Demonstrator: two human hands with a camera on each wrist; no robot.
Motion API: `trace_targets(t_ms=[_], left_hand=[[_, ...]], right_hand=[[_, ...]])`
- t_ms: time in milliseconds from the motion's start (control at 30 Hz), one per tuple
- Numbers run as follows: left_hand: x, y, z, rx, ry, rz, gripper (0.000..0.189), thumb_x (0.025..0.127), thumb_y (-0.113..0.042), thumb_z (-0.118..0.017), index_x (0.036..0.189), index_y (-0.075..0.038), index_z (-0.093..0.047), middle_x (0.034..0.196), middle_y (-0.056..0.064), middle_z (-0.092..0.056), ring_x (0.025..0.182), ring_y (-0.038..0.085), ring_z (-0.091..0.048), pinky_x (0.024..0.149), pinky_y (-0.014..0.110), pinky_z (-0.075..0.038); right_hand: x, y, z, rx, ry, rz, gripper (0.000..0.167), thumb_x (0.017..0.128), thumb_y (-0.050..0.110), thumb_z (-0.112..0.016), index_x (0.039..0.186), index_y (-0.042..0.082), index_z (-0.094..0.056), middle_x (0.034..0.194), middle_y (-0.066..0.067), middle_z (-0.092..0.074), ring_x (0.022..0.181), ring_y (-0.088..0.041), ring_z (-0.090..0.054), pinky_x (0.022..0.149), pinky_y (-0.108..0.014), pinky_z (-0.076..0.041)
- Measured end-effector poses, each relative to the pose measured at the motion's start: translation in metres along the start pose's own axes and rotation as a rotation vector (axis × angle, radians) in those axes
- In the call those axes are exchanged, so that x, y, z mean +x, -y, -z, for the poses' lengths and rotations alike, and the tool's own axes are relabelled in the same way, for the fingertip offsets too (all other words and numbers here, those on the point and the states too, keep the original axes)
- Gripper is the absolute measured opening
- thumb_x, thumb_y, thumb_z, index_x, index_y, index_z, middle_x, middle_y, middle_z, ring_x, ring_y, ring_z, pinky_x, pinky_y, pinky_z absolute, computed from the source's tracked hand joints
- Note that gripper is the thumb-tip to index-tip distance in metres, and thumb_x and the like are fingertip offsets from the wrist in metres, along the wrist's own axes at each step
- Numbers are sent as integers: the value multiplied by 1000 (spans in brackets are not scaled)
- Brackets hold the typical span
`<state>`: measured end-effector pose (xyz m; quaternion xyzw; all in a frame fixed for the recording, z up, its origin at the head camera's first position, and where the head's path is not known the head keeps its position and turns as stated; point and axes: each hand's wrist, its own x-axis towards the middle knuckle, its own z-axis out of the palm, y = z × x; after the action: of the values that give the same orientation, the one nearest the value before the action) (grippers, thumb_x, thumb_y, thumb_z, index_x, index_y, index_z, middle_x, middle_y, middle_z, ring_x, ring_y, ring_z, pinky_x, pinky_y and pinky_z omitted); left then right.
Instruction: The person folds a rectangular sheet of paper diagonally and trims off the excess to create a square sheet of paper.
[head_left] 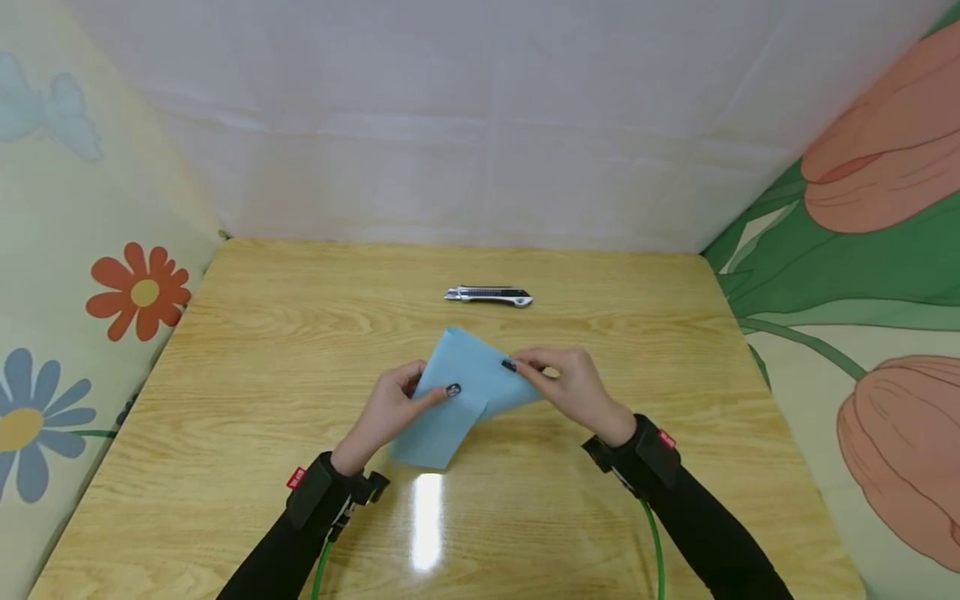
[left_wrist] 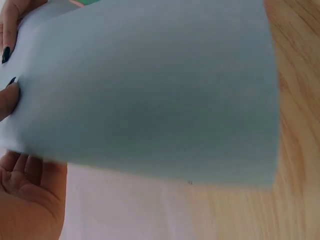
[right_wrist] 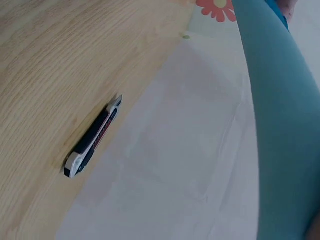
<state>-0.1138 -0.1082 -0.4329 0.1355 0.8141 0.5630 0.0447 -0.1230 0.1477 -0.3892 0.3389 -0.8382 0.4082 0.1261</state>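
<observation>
A light blue sheet of paper [head_left: 459, 360] is held over the table, folded so that one part slants across another. My left hand [head_left: 384, 408] grips its left side, thumb on top and fingers underneath. At the right corner my right hand [head_left: 576, 390] pinches the paper between thumb and fingers. The left wrist view shows the paper's broad blue face [left_wrist: 150, 100], with the left palm [left_wrist: 30, 200] below it. In the right wrist view the sheet [right_wrist: 282, 115] runs down the right side, and the right hand is mostly hidden.
A utility knife [head_left: 489, 295] with a silver and black body lies beyond the paper on the wooden table [head_left: 300, 317]. White cloth [head_left: 450, 167] hangs behind the table's far edge. Flower-patterned panels [head_left: 840, 275] flank both sides. A green cable [head_left: 654, 542] trails from each wrist.
</observation>
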Motion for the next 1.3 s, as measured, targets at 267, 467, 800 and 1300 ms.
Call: trace_targets(t_ms=[267, 467, 800, 1300], left_hand=[[-2, -14, 10, 77, 43, -227, 33, 83, -4, -70, 115, -2, -63, 104, 10, -67, 95, 21, -62, 83, 41, -51], [2, -24, 11, -14, -60, -443, 20, 89, 2, -60, 108, 4, -65, 101, 16, -68, 94, 12, -62, 83, 29, -51], [5, -26, 6, -47, -163, -504, 13, 87, 8, -60, 96, 8, -69, 88, 19, -69, 82, 4, -63, 72, 18, -51], [6, -24, 10, -128, -55, -570, 18, 80, 12, -65, 96, 7, -69, 93, 20, -69, 89, 10, -66, 77, 25, -53]], right_hand=[[-1, 0, 2, -218, -69, 375, 37, 99, 25, -47, 88, 4, -75, 67, -2, -68, 53, -8, -59, 49, -20, -46], [1, 2, 2, -184, -95, 441, 35, 99, 23, -49, 85, 3, -74, 64, -2, -67, 51, -7, -58, 48, -21, -46], [1, 2, 0, -109, -85, 431, 34, 99, 21, -49, 85, 1, -73, 62, -1, -65, 48, -4, -52, 46, -18, -39], [-3, 2, 2, -223, -117, 489, 35, 99, 20, -49, 85, 1, -74, 61, -2, -64, 51, -9, -58, 52, -26, -51]])
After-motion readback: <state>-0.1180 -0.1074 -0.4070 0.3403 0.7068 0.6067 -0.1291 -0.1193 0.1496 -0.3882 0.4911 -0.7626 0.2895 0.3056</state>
